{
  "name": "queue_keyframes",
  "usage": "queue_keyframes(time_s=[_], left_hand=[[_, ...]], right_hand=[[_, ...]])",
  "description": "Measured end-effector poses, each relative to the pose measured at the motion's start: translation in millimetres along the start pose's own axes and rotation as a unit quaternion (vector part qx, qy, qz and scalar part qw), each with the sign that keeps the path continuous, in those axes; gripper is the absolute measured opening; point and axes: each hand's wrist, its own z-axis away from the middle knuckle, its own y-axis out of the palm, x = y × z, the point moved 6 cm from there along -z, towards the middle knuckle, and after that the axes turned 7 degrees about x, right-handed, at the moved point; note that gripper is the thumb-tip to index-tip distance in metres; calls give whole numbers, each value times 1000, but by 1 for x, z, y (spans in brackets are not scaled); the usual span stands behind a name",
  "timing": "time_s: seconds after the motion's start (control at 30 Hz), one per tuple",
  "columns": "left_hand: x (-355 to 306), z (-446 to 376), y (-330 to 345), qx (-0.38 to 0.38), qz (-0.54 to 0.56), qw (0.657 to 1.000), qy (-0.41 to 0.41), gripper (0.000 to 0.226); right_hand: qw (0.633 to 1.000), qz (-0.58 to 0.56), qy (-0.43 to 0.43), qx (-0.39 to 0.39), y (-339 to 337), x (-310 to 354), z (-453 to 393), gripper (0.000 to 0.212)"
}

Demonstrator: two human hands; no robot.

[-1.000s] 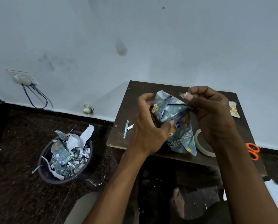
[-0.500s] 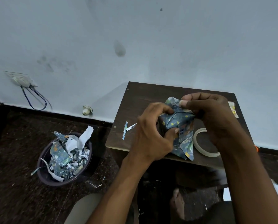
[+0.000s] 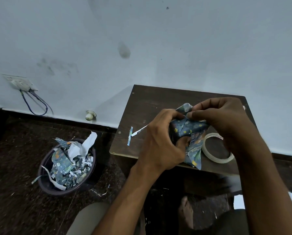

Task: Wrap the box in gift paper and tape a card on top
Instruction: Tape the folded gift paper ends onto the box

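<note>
A small box wrapped in blue patterned gift paper (image 3: 187, 128) is held above the near edge of a dark wooden table (image 3: 152, 102). My left hand (image 3: 160, 143) grips its left side, thumb curled under the folded end. My right hand (image 3: 221, 121) pinches the folded flaps at the top of the end with fingertips and thumb. A loose pointed flap of paper (image 3: 195, 155) hangs down below the box. A roll of clear tape (image 3: 217, 152) lies on the table just right of the box. The card is hidden behind my right hand.
Thin paper strips (image 3: 133, 134) lie on the table's left part. A dark bin (image 3: 65, 167) full of paper scraps stands on the floor to the left. A wall socket with a blue cable (image 3: 21, 84) is on the wall. My bare foot (image 3: 186, 211) is under the table.
Both hands lowered the box toward the table edge. My right hand, which held a tape piece up at the top corner, now presses and pinches the folded flaps; the scissors and card went out of sight.
</note>
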Motion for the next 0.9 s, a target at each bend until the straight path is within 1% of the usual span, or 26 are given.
queue_keyframes(time_s=[0.2, 0.47, 0.63, 0.9], left_hand=[[0, 0, -1, -4, 22, 1000, -10, 43], [5, -2, -1, -9, 50, 999, -17, 38], [4, -2, 1, -4, 37, 999, -10, 37], [4, -2, 0, -3, 29, 1000, -12, 39]], right_hand=[[999, -47, 18, 10, -1, 1, 1, 15], [999, -5, 20, 33, -2, 1, 1, 18], [1000, 25, 8, -1, -2, 1, 1, 23], [997, 68, -7, -38, 0, 5, 4, 22]])
